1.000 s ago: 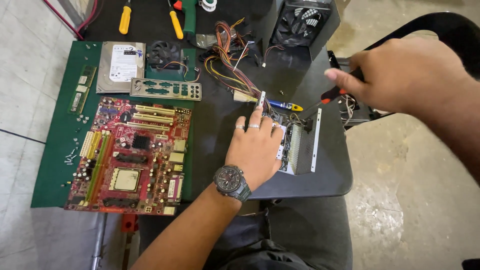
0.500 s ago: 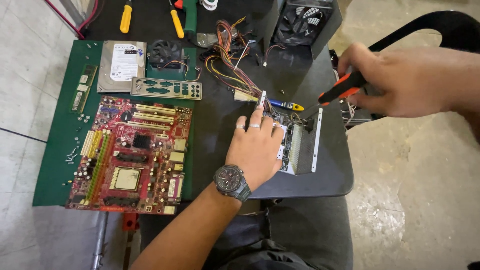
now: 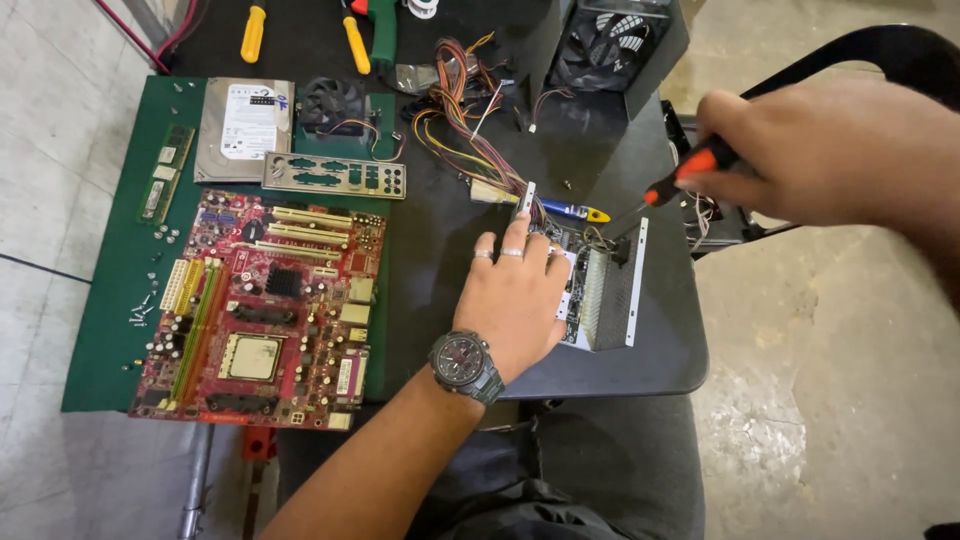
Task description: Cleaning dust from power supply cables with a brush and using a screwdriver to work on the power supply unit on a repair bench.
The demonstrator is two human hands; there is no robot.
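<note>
The person's left hand (image 3: pixel 515 295), with rings on two fingers and a dark round wristwatch (image 3: pixel 465 363) on the wrist, lay flat and spread on top of an opened silver metal power-supply box (image 3: pixel 600 290), palm down, fingers pointing away from the body and resting on the circuit parts inside. The box sat near the right front edge of a dark table (image 3: pixel 650 365), its perforated grey side panel facing right.

The right hand (image 3: pixel 840 150) was closed in a fist-like grip around the orange-and-black handle of a slim screwdriver (image 3: pixel 668 188). The thin shaft slanted down and left toward the upper right corner of the box; whether the tip touched the metal could not be told.

From the box a bundle of multicoloured wires (image 3: pixel 465 130) ran up across the table. Just beyond the fingertips of the left hand lay a blue-and-yellow tool (image 3: pixel 572 211).

To the left, on a green mat (image 3: pixel 105 300), rested a red rectangular motherboard (image 3: pixel 260 310) with a square processor socket. Above it lay a silver rear port plate (image 3: pixel 335 175), a grey hard drive (image 3: pixel 243 128), a small black fan (image 3: pixel 332 103) and a green memory stick (image 3: pixel 165 172). Loose small screws (image 3: pixel 140 312) were scattered at the mat's left. Two yellow-handled screwdrivers (image 3: pixel 253 33) lay at the far edge, and a black case with a large fan (image 3: pixel 612 40) stood at the upper right.
</note>
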